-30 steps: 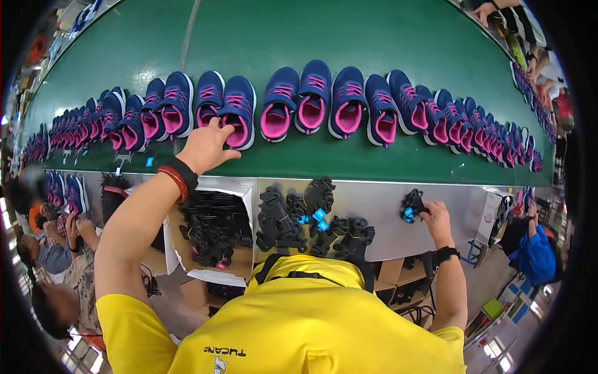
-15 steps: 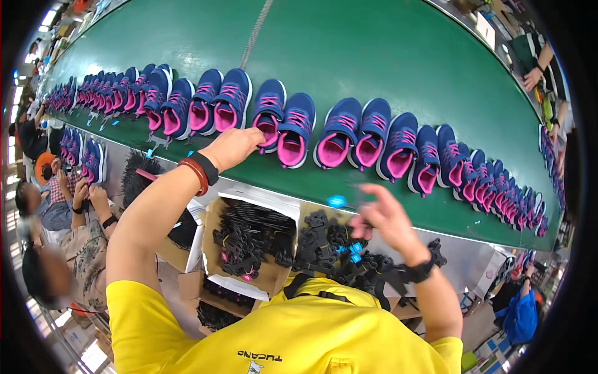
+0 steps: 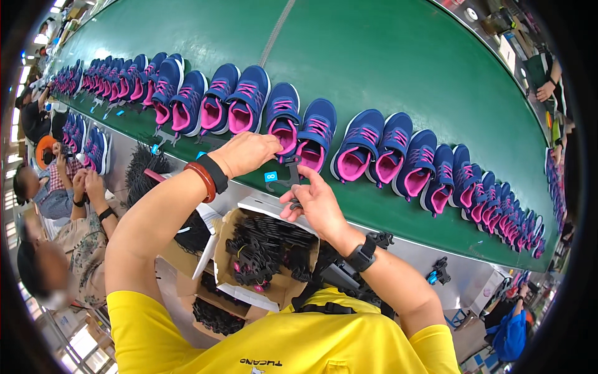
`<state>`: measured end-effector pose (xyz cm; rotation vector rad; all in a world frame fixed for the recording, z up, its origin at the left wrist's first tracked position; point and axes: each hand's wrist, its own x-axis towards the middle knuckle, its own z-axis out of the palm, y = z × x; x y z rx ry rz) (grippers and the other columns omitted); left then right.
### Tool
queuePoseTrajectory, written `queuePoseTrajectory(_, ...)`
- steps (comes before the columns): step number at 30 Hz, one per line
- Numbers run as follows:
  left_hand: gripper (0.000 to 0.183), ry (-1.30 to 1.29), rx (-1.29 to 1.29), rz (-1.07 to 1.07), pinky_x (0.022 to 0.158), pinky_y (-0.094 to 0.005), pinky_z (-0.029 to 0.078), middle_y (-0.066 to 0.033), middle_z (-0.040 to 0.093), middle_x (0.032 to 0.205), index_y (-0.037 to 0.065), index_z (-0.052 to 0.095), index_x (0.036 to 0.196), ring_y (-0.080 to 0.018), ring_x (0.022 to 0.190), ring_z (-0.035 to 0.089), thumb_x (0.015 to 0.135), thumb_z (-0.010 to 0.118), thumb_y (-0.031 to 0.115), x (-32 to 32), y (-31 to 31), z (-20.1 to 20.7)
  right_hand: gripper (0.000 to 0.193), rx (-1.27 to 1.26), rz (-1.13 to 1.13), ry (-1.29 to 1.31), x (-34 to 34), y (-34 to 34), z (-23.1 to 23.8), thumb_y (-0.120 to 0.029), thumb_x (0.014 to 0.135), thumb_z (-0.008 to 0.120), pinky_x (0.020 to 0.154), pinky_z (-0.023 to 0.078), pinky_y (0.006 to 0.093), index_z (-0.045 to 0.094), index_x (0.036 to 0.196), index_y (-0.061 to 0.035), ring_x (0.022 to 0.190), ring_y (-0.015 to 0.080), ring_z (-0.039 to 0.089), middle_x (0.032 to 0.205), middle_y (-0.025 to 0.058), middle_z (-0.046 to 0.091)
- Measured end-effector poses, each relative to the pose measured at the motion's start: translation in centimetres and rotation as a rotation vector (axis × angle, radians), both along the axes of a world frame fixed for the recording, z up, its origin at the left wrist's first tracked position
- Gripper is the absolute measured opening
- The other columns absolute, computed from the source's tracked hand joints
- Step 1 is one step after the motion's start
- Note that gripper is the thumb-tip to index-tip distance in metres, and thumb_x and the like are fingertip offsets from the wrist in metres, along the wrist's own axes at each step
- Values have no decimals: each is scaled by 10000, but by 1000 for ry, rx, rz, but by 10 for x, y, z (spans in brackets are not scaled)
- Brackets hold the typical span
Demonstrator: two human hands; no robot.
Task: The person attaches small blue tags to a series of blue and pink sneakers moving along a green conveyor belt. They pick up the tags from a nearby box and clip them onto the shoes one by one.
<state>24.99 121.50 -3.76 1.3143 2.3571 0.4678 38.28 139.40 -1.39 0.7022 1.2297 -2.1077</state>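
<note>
Black hanger (image 3: 294, 167), blue tag (image 3: 270, 177): against heels of navy-pink shoes (image 3: 284, 115) | right hand (image 3: 311, 198): clamped on hanger | left hand (image 3: 249, 154): fingers together at one heel, grip I cannot tell | around: green table (image 3: 405, 68) | person's side: open carton (image 3: 252, 298)

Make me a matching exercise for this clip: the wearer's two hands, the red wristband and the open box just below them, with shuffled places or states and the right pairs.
Things
1. Bare left hand
2. Bare right hand
3. Shiny red wristband
4. Open brown cardboard box

Places or states
A. Around the left wrist
B. Touching a black plastic hanger with a square blue tag
C. Containing many black pieces
D. Fingers at the heel of a navy-and-pink shoe

Pairs: 1-D, 2-B, 3-A, 4-C
</note>
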Motion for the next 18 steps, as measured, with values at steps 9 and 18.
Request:
queuePoseTrajectory(9, 533, 87, -38, -103, 640, -384, 522, -80, 620, 1057, 149, 510, 1281, -255, 783, 646, 760, 619, 124, -4, -2, 22, 526, -125, 203, 14, -15, -6, 7, -93, 985, 441, 415, 438, 226, 238, 1462, -4, 469, 126, 550, 789, 101, 622)
queuePoseTrajectory(18, 474, -62, -245, -109, 667, -439, 512, -130, 544, 1057, 205, 507, 1292, -334, 818, 631, 831, 593, 134, 12, -5, 35, 255, 1074, 729, 947, -40, 65, -15, -168, 862, 587, 635, 515, 379, 585, 1082, -39, 691, 263, 639, 955, 149, 650)
